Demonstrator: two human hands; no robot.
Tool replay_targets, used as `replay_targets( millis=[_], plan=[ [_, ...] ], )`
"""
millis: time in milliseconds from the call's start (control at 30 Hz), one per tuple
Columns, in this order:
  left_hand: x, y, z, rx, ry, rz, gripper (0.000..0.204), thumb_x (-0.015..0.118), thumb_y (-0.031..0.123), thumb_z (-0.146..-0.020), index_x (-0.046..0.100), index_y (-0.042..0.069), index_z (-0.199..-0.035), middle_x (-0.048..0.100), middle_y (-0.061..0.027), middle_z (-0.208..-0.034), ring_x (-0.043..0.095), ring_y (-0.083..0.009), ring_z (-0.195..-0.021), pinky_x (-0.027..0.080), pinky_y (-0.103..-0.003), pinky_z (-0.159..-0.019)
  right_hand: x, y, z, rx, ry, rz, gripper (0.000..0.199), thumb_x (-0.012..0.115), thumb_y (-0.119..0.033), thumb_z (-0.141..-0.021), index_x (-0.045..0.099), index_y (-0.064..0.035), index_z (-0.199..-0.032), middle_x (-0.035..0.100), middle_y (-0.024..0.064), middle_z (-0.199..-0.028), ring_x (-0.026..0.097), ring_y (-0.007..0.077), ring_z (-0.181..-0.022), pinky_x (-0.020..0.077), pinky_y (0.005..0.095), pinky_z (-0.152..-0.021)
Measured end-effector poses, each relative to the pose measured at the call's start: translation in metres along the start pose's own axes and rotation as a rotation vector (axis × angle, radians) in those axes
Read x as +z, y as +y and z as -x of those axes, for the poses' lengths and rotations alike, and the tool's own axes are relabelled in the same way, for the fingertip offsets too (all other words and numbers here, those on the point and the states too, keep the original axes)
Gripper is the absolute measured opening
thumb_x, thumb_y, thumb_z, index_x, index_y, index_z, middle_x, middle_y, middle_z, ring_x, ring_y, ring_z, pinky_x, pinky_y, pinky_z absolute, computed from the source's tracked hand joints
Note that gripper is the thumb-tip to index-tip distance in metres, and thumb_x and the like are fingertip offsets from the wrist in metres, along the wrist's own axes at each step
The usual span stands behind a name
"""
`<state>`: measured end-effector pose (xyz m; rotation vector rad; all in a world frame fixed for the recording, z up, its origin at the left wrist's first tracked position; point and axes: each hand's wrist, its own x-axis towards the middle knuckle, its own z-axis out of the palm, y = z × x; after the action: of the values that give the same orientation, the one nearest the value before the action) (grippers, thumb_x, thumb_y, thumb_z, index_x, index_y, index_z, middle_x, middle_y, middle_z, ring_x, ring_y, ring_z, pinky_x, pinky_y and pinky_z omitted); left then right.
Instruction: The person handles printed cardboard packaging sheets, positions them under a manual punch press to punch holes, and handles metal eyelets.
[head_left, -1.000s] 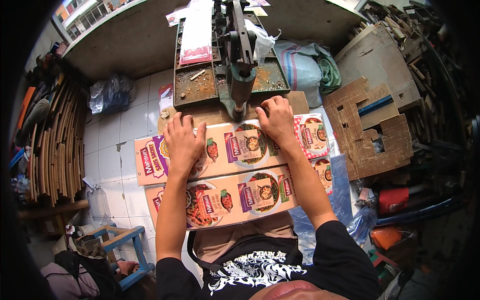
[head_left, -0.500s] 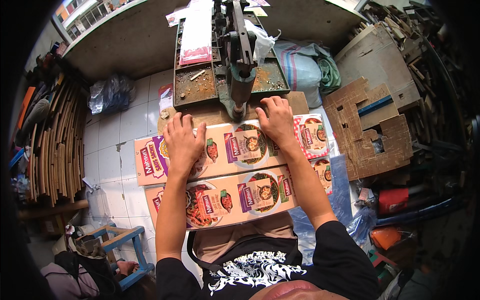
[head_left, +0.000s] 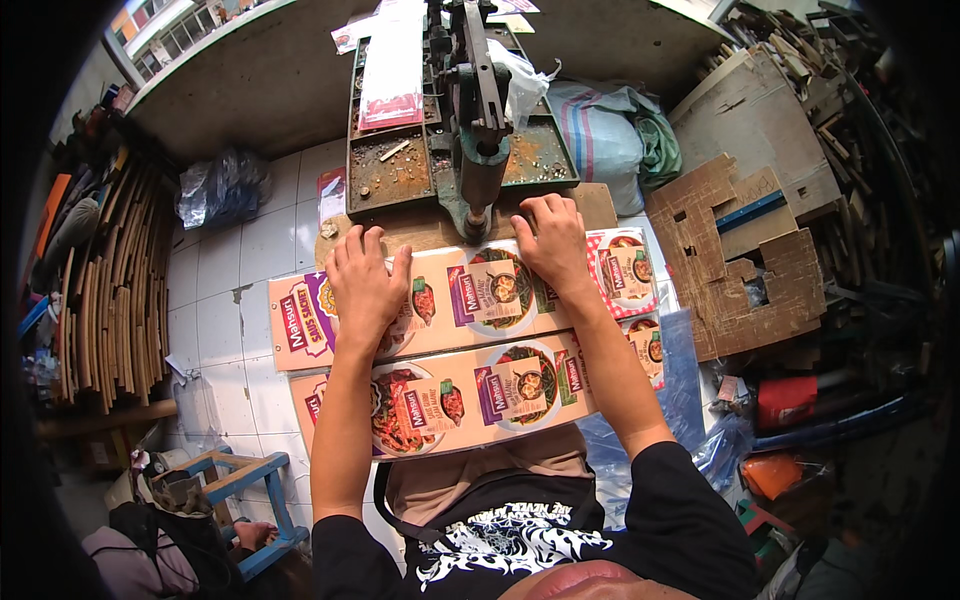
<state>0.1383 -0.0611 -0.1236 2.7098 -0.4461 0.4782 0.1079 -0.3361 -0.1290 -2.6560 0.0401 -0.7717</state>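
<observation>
on the printed cardboard sheet (head_left: 480,300), left hand (head_left: 365,285) and right hand (head_left: 553,240) lie flat, fingers spread

Both hands (head_left: 365,285) cover printed carton sheet (head_left: 470,300) — its pictures partly hidden.

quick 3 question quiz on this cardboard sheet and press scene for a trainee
1. True or false: both hands lie flat on the printed cardboard carton sheet.
2. What stands just beyond the fingertips? A) green metal press B) blue wooden stool C) brown cardboard offcuts
3. Fill in: the left hand rests on the sheet's ____ half.

Key: 1 true, the right hand lies flat too; 2 A; 3 left.
</observation>
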Motion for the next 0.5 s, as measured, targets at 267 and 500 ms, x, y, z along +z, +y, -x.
replay_targets(
  millis=[267, 500],
  plan=[
    [0.0008, -0.0014, -0.0001, 0.005, -0.009, -0.015, 0.045, 0.058, 0.041, -0.093, 0.058, 0.003, -0.118, 0.054, -0.0194, -0.127, 0.048, -0.0364, -0.123, 0.032, -0.052, -0.107, -0.0011, -0.0009, -0.0008, 0.003, -0.005, -0.007, 0.023, 0.069, -0.023, -0.086, 0.066, -0.0073, -0.102, 0.062, 0.0108, -0.098, 0.057, 0.0312, -0.1, 0.0453, 0.043, -0.087],
    [0.001, -0.0007, 0.0, 0.0, -0.015, -0.003, 0.045, 0.058, 0.041, -0.093, 0.059, 0.002, -0.116, 0.053, -0.0194, -0.127, 0.047, -0.0364, -0.123, 0.032, -0.051, -0.107, -0.001, 0.0005, -0.0007, 0.006, 0.002, -0.017, 0.029, 0.068, -0.025, -0.085, 0.064, -0.0058, -0.106, 0.06, 0.0133, -0.1, 0.056, 0.032, -0.1, 0.0449, 0.0438, -0.085]
  ],
)
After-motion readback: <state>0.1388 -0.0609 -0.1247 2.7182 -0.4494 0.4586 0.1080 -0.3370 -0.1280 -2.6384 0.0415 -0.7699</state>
